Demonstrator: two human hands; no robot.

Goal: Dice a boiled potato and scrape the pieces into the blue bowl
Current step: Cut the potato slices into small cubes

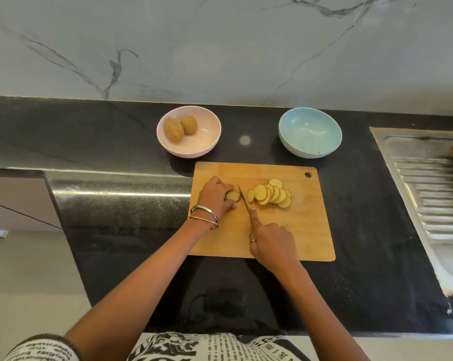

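A wooden cutting board (298, 230) lies on the black counter. My left hand (215, 195) grips the remaining end of a boiled potato (232, 195) on the board's left part. My right hand (272, 243) holds a knife (244, 198) with the index finger stretched along its spine; the blade stands just right of the potato end. Several round potato slices (271, 194) lie overlapping to the right of the blade. The blue bowl (310, 135) sits beyond the board at the right and holds no potato.
A pink bowl (207, 144) with two whole potatoes (181, 127) stands beyond the board's left corner. A steel sink drainboard (428, 194) borders the counter at the right. The marble wall rises behind the counter. The counter's front edge is near my body.
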